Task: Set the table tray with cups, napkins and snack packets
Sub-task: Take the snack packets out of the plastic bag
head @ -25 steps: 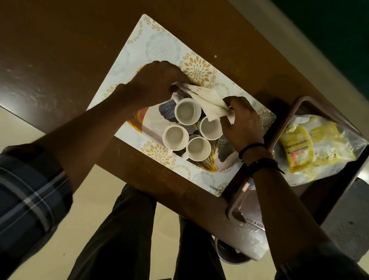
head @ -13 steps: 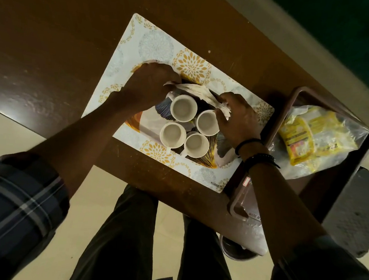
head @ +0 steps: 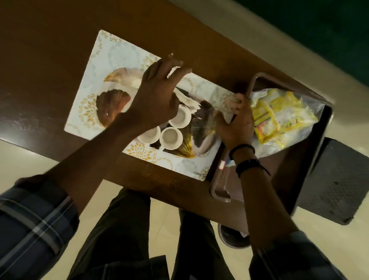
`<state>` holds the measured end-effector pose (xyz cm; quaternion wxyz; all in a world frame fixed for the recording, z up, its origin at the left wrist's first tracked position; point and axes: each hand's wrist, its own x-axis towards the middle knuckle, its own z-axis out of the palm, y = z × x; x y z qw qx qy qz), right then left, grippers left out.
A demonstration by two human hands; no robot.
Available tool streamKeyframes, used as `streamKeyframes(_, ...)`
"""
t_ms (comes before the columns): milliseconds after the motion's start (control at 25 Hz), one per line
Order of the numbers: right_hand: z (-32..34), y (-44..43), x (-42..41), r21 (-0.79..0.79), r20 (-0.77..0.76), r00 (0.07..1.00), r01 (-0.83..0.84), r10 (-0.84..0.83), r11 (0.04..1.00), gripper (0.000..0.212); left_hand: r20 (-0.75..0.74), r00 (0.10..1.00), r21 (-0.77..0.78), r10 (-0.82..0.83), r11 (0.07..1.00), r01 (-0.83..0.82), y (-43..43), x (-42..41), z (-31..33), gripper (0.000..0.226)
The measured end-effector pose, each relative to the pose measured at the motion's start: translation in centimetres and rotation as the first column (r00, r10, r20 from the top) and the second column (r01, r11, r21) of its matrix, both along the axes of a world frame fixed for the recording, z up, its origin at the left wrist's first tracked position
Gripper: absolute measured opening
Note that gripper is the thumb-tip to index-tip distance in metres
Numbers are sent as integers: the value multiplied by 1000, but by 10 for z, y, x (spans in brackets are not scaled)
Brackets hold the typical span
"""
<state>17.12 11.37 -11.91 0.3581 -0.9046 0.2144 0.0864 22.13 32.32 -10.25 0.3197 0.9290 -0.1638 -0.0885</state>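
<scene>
Head cam: white cups (head: 171,130) sit clustered near the patterned tray's (head: 111,47) near edge on the bench (head: 43,53). Left hand (head: 156,96) spread loose over them w/ napkins (head: 188,100) just beyond. Right hand (head: 235,123) grips tray's right edge. Snack packets (head: 279,116) in brown tray (head: 251,83) at bench's right end.

Dim room: dark wooden table (head: 43,49) on pale tiled floor (head: 14,160)

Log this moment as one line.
left hand: open over cups | right hand: at tray edge | napkins: beside cups | snack packets: in tray
</scene>
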Motion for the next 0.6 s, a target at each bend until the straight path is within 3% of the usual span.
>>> streamKeyframes(120,4,-51,-22,-26,-30,947,320,-320,947,67,8,997,-31,-83,996,83,-52,-14,9,60)
streamKeyframes(240,-7,-107,-46,-156,-140,785,585,-604,796,82,-4,985,-30,-174,984,173,-96,-33,4,56)
streamKeyframes(320,-17,-133,-59,-60,-248,685,695,-685,717,94,-43,975,-22,-217,976,216,-120,-50,-1,56)
streamKeyframes(520,-35,-146,-71,215,-498,640,745,-585,632,54,-182,951,-20,-249,968,250,-146,-86,-15,53)
streamKeyframes(600,-29,-138,-69,305,-566,591,798,-575,520,28,-253,934,-3,-253,966,260,-149,-95,-16,54)
